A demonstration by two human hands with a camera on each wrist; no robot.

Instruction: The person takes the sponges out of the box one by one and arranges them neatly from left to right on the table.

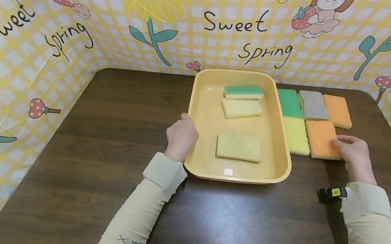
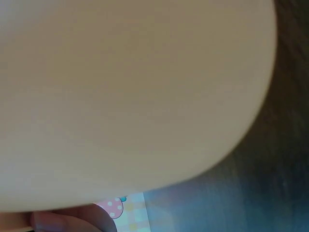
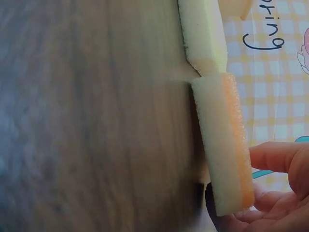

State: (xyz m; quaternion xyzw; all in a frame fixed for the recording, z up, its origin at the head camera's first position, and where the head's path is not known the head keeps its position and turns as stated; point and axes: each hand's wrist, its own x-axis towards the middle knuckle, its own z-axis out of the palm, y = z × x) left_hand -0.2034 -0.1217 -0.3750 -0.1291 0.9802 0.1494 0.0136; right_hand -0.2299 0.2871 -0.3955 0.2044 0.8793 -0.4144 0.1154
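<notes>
While the left hand point(image 1: 181, 135) grips the beige plastic tray's point(image 1: 207, 117) left rim, the right thumb and fingers pinch the orange-topped rectangular sponge point(image 1: 322, 140) right of it — a level lift should spare the yellow rectangular sponge point(image 1: 296, 136) alongside.

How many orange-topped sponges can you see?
2: the back orange sponge, right of the gray sponge, and the front orange sponge, right of the yellow sponge. Others' undersides are hidden.
</notes>
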